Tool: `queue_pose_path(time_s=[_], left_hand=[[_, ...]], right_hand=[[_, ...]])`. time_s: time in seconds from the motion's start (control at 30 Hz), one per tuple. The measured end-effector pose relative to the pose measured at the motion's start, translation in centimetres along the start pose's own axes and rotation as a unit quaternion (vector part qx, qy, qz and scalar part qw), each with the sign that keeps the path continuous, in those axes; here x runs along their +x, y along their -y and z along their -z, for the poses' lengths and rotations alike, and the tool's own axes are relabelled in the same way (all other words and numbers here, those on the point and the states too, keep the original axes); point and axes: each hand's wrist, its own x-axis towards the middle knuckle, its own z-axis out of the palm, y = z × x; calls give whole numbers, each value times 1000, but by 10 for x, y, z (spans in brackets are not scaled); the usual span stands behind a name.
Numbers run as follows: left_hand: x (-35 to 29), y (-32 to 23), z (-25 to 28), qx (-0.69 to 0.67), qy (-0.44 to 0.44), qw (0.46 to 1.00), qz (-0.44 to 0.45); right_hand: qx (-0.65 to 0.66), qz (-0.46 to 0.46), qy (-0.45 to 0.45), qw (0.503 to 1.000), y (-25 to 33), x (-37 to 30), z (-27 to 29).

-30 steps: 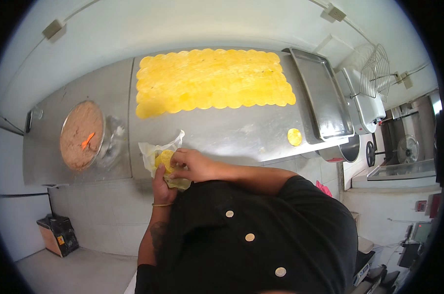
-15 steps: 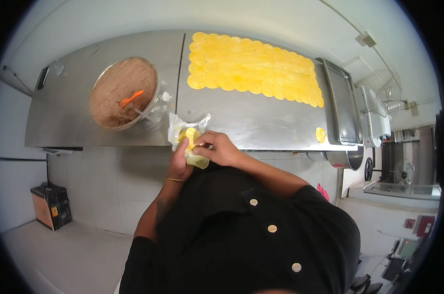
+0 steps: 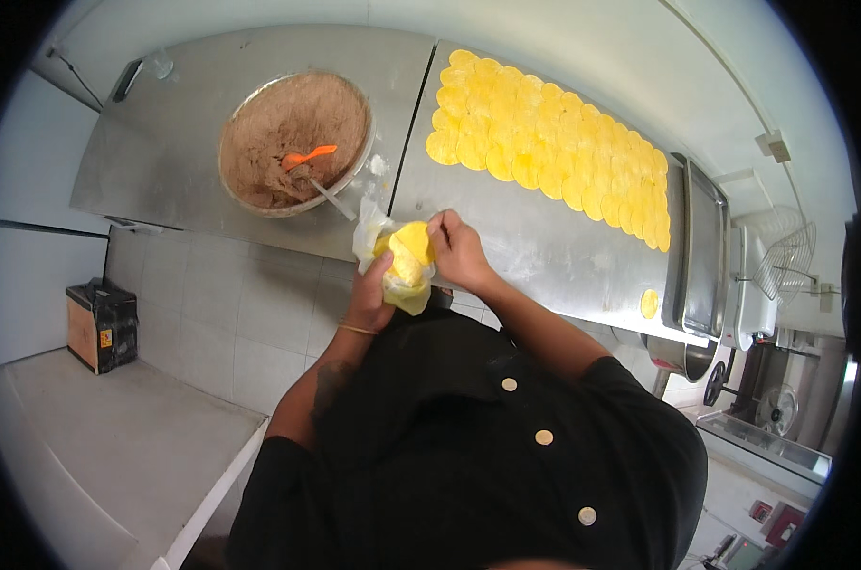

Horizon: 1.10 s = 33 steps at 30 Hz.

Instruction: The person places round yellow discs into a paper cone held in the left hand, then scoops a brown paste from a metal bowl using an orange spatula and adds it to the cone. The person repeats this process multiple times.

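My left hand (image 3: 371, 293) is closed around a crumpled white plastic wrapper (image 3: 369, 231) with a stack of thin yellow round dough wrappers (image 3: 402, 264) in it. My right hand (image 3: 459, 252) pinches the edge of a yellow round at the top of that stack, lifting it partly away. Beyond my hands, many such rounds lie overlapped in a scalloped sheet (image 3: 554, 142) on the steel table. One lone round (image 3: 649, 304) sits by the table's near right edge. At the left stands a large bowl (image 3: 362, 176) of brownish-pink paste (image 3: 288, 109) with an orange utensil (image 3: 307, 158) in it.
A pale, clear-looking handle (image 3: 331, 198) sticks out over the bowl's rim. Metal trays (image 3: 704, 252) stand at the table's right end, with a wire rack (image 3: 787, 252) beyond. Below that end is a metal pot (image 3: 682, 355). A black box (image 3: 107, 323) stands on the floor at left.
My right hand has moved right and up from the stack, drawing a yellow round outward. My left hand still holds the stack. The whole view has shifted and tilted.
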Motion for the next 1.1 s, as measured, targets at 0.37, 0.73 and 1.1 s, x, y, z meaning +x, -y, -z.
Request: queue_pose_path(time_s=[0.37, 0.73, 1.1], left_hand=[[-28, -13, 24, -263, -68, 946, 175], [5, -11, 8, -195, -14, 967, 163], [26, 2, -15, -212, 41, 963, 162]], right_hand=[[-216, 113, -132, 961, -57, 124, 25], [41, 119, 129, 984, 47, -35, 10], [136, -13, 65, 989, 51, -52, 33]])
